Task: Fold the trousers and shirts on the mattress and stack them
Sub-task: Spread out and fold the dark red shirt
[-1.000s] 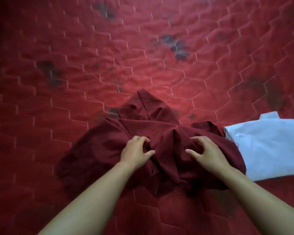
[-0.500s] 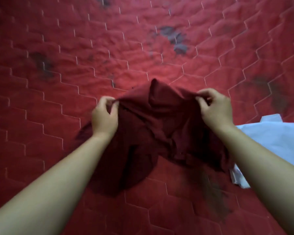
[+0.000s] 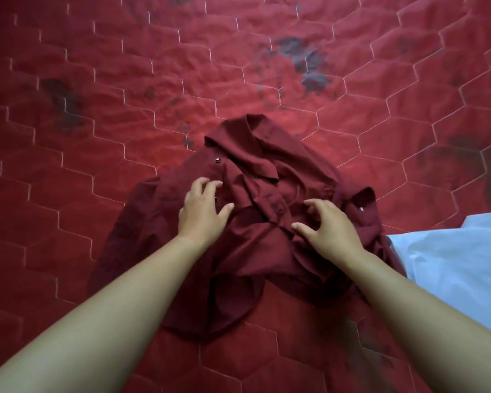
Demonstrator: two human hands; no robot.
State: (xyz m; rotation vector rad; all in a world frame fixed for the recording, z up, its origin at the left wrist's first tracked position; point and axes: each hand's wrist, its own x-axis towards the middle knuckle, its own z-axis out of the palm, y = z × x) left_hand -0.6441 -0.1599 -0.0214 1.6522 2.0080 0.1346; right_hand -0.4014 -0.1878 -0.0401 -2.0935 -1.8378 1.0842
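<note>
A dark maroon button shirt (image 3: 267, 251) lies crumpled on the red quilted mattress (image 3: 125, 95), its collar pointing away from me. My left hand (image 3: 201, 211) rests on the shirt's left front near a dark button, fingers spread. Just right of the bunched middle, my right hand (image 3: 329, 231) hovers on the cloth with curled, parted fingers. Neither hand pinches any fabric. A pale blue shirt (image 3: 451, 262) lies at the right edge, partly under my right forearm and touching the maroon one.
The mattress cover carries hexagon stitching and several dark stains (image 3: 304, 61) toward the back. Bare mattress stretches to the left and beyond the shirt.
Half a second ago both hands held the maroon shirt up by its top edge. It now lies back on the mattress, released, with both hands lowered onto its middle.
</note>
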